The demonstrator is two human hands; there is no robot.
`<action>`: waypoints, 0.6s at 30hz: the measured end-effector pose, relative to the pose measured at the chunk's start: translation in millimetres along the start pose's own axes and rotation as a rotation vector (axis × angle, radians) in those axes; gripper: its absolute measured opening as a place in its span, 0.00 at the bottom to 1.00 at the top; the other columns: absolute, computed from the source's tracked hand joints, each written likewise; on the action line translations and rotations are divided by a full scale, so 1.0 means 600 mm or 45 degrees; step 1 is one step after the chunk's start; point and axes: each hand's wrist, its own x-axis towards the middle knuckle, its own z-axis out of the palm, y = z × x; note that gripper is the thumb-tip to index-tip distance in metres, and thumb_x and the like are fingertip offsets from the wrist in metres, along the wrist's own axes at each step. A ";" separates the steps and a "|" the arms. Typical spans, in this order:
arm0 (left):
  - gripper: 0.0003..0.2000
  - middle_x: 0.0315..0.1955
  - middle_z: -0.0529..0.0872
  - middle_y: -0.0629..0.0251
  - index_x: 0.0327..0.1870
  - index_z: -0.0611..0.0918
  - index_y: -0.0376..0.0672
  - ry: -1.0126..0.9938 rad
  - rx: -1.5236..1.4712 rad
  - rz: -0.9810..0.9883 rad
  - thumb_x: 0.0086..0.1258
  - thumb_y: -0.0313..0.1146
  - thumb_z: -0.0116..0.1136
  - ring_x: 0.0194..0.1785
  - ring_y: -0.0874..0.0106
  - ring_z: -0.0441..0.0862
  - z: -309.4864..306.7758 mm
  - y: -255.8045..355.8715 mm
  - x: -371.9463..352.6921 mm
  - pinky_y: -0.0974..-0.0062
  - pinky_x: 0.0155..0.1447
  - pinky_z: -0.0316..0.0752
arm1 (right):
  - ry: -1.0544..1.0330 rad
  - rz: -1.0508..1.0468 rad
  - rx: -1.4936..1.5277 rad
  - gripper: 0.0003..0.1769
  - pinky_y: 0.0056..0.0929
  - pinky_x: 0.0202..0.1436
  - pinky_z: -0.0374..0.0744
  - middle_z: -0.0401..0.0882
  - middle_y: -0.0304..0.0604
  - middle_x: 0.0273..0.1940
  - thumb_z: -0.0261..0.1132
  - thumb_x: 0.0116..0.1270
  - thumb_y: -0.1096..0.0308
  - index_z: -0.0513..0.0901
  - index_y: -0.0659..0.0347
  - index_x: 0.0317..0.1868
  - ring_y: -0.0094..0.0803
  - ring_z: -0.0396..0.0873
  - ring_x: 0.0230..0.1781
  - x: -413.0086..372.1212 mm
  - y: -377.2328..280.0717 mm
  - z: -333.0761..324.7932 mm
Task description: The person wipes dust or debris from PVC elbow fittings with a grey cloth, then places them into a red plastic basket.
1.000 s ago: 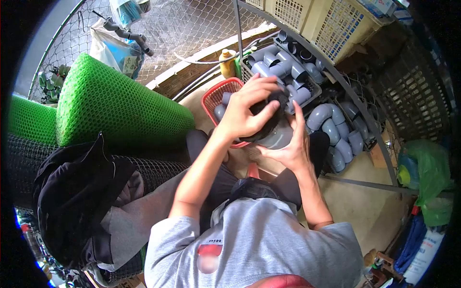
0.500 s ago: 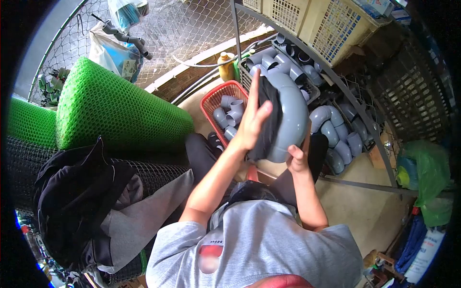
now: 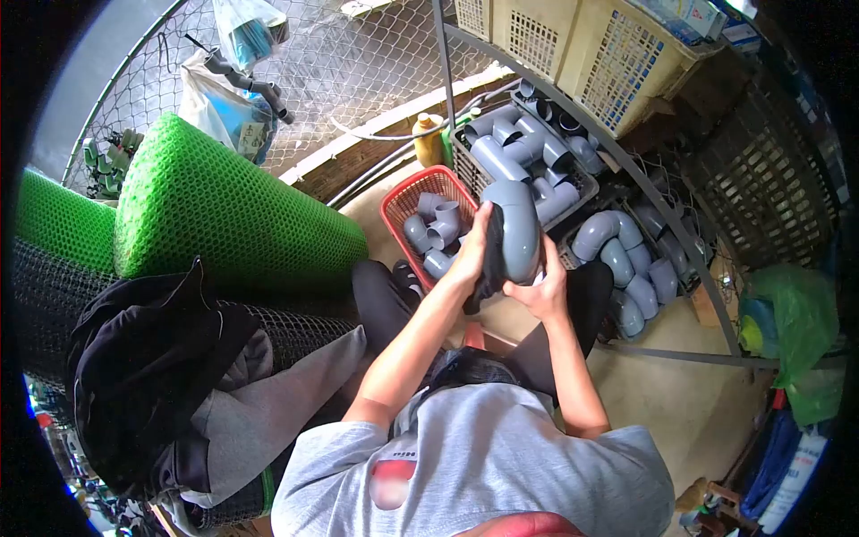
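A large grey pipe elbow is held up between my hands, over my lap. My left hand presses a black cloth against the left side of the elbow. On the lower right side, my right hand grips the elbow, its thumb across the lower end. Beyond it stands a dark crate filled with grey pipe fittings. To the left, a red basket contains several smaller grey fittings.
Grey curved fittings lie in a rack at right, behind a metal frame bar. Rolls of green mesh and a black jacket lie at left. Cream crates stand above. A yellow bottle is near the wire fence.
Both hands have come closer together and lower around the elbow, which is turned and appears smaller. The right hand has closed on it, and more of the crate behind is visible.
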 end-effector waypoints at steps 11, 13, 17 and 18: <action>0.47 0.67 0.79 0.47 0.77 0.69 0.40 -0.236 -0.132 0.121 0.74 0.75 0.43 0.67 0.58 0.80 0.008 0.004 0.008 0.57 0.74 0.73 | -0.019 0.254 0.728 0.54 0.41 0.73 0.71 0.72 0.49 0.66 0.82 0.50 0.55 0.65 0.68 0.74 0.37 0.72 0.68 -0.026 -0.003 0.003; 0.44 0.72 0.74 0.44 0.79 0.64 0.31 -0.080 0.147 0.296 0.84 0.68 0.30 0.74 0.59 0.73 0.033 -0.028 -0.015 0.65 0.79 0.64 | 0.318 0.103 0.268 0.53 0.41 0.71 0.72 0.72 0.49 0.65 0.82 0.52 0.55 0.66 0.68 0.72 0.37 0.73 0.66 -0.014 -0.022 0.013; 0.43 0.61 0.83 0.37 0.68 0.73 0.24 0.119 0.705 0.400 0.86 0.63 0.22 0.71 0.49 0.77 0.006 -0.064 -0.024 0.60 0.74 0.68 | 0.320 0.127 0.134 0.49 0.39 0.69 0.71 0.74 0.46 0.60 0.79 0.55 0.53 0.68 0.68 0.71 0.36 0.73 0.62 -0.019 -0.029 0.009; 0.43 0.56 0.85 0.38 0.65 0.76 0.24 0.106 0.870 0.277 0.86 0.63 0.22 0.65 0.51 0.81 0.000 -0.053 -0.031 0.61 0.70 0.71 | 0.317 0.128 0.134 0.49 0.39 0.69 0.71 0.74 0.46 0.60 0.79 0.55 0.53 0.68 0.68 0.71 0.36 0.73 0.62 -0.023 -0.025 0.004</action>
